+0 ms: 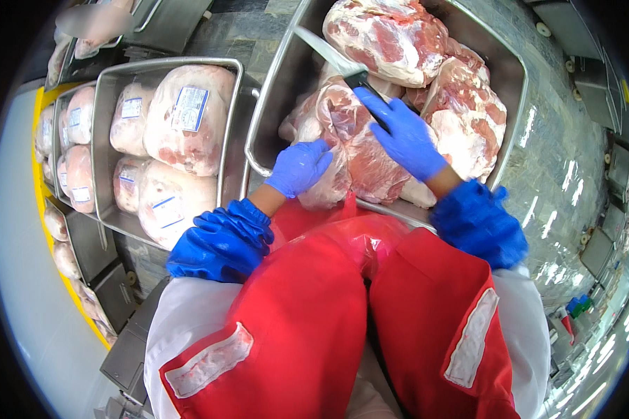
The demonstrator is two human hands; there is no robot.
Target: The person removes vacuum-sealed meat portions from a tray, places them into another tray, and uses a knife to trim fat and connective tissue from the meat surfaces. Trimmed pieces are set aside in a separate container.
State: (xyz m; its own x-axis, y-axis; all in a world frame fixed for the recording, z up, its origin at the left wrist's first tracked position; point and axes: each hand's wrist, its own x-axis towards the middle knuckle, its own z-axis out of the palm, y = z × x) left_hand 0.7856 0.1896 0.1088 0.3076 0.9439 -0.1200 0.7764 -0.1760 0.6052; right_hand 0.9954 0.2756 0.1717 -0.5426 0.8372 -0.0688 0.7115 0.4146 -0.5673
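Note:
My right hand [404,140], in a blue glove, is closed round the black handle of a knife [326,52]. Its blade slants up and left over the metal bin [271,91]. Below the knife lies a large raw cut of meat [360,157], pink with white fat, near the bin's front side. My left hand [297,167], gloved alike, has its fingers curled at the left edge of this cut and seems to grip it. Other big meat pieces [388,38] fill the back and right [467,115] of the same bin.
At left stands another metal bin [232,84] with wrapped, labelled meat pieces [192,115], and further similar bins [57,112] beyond it. A yellow edge [43,181] borders a pale surface. Grey tiled floor [552,174] shows at right, with metal carts [597,94] along it.

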